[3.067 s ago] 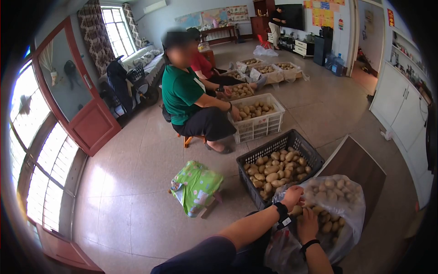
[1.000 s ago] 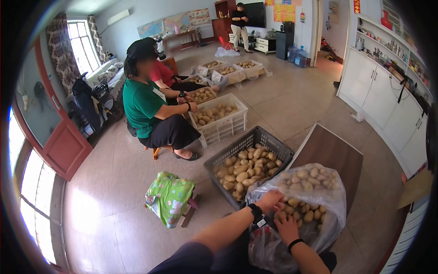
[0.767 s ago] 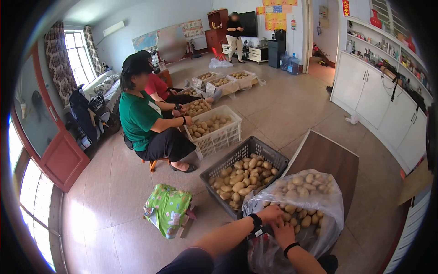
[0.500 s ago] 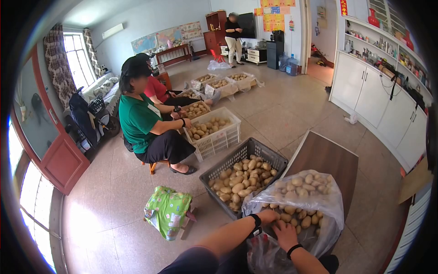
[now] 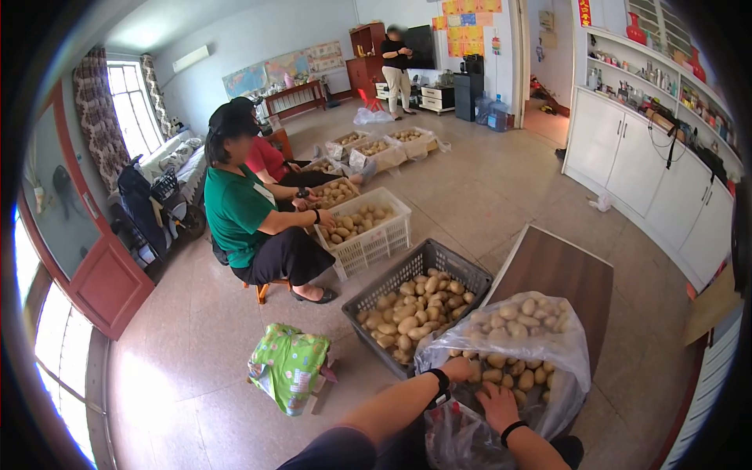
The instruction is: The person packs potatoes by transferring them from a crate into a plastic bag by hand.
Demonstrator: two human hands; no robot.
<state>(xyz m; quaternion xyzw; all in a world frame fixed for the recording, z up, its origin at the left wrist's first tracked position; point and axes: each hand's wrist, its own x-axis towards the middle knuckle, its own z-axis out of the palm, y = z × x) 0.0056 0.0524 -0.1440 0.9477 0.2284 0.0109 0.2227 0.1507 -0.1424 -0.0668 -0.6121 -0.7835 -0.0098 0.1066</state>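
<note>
My left hand (image 5: 457,369) reaches into a clear plastic bag (image 5: 578,345) of potatoes, its fingers curled at a potato (image 5: 475,371); the fingertips are partly hidden. Close by on the right, my right hand (image 5: 498,406) has its fingers stretched out and apart over the near potatoes (image 5: 507,381) and holds nothing that I can see. Dark bands circle both wrists. The bag's mouth is folded back towards me, and its far part covers more potatoes. Touching the bag's left side is a black plastic crate (image 5: 368,291) full of loose potatoes.
Under the bag runs a brown board-topped low table (image 5: 552,270). A green patterned bag (image 5: 290,364) sits on a small stool at left. Beyond it, a seated person (image 5: 239,196) handles potatoes by a white crate (image 5: 374,244). Others are farther back. White cabinets (image 5: 650,172) line the right.
My right hand has shifted slightly away from my left, and its fingers are spread more. My left hand stays almost in place. The seated person's hands have moved a little.
</note>
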